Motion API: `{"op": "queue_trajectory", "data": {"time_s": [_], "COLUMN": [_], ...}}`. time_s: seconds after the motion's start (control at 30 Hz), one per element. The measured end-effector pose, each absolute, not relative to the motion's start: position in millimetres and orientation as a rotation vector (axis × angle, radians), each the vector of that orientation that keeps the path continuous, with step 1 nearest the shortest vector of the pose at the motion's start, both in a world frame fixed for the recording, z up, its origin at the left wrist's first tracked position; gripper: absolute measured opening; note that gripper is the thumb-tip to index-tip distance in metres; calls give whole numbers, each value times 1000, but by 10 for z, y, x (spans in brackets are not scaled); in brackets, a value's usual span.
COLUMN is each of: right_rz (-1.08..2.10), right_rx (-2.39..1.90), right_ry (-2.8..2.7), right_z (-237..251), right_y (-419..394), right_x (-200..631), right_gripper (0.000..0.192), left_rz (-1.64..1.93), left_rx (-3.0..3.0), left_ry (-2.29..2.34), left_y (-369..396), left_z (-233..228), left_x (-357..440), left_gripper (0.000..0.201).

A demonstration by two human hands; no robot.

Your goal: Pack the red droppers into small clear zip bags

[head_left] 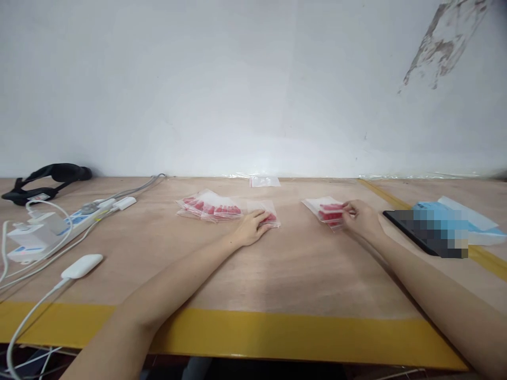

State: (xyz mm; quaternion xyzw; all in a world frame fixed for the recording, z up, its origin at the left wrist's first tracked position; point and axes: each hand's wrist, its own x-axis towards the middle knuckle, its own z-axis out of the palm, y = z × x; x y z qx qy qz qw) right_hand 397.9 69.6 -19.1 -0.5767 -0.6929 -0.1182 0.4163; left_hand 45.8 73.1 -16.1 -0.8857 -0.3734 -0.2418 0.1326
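Left hand: the left hand lies palm down, fingers spread flat on a small clear plastic zip bag of red pieces, pressing on it rather than closed around it.
Row of bags: a fanned row of clear zip bags with red pieces lies on the pale plywood tabletop, touching the left hand's bag on its left.
Right hand: the right hand, well right of the left hand's bag, has its fingertips pinched on the edge of a short stack of clear zip bags with red contents.
Empty bag: a flat clear zip bag lies behind the left hand's bag, by the white wall.
Power strip: a white power strip with grey cables sits far left of it.
Tablet: a dark flat tablet, partly blurred, lies far right, beyond the right hand.
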Motion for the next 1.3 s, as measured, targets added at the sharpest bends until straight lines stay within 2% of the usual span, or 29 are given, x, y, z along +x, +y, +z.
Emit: {"op": "queue_trajectory", "data": {"time_s": [0.07, 0.17, 0.27, 0.37, 0.5, 0.63, 0.73, 0.87, 1.0, 1.13, 1.3], "right_rz": [-318, -454, -418, -355, -478, -591, -470, -149, -5, -72, -349], "right_rx": [-1576, -1627, -1312, -1078, -931, -879, -904, -909, -855, -858, -861], "right_ry": [-1844, -1882, -2070, -2304, -2514, -2528, -2447, -2317, -2288, -2246, -2301], "right_z": [-170, -47, 74, 86, -10, -122, -186, -195, -178, -225, -268], "right_y": [654, 603, 558, 536, 608, 725, 737, 661, 623, 702, 774], "right_x": [4000, 3873, 3487, 3020, 2671, 2629, 2649, 2673, 2673, 2640, 2635], "right_gripper": [11, 17, 14, 21, 21, 24, 26, 22, 31, 20, 19], "left_rz": [-743, -753, -730, -722, -855, -851, -826, -834, -872, -887, -814], "left_rx": [-2587, -2692, -2793, -2847, -2785, -2821, -2808, -2754, -2701, -2676, -2641], "left_ry": [-1125, -1157, -1106, -1045, -1021, -947, -949, -1001, -1070, -1101, -1011], "left_y": [712, 721, 752, 776, 784, 765, 738, 728, 743, 735, 740], "left_z": [-175, -182, -173, -163, -183, -172, -132, -117, -148, -153, -137], "left_x": [409, 324, 322, 374, 392, 368, 368, 380, 387, 378, 345], "left_gripper": [44, 41, 36, 35, 38, 27, 25, 22, 22, 21, 28]}}
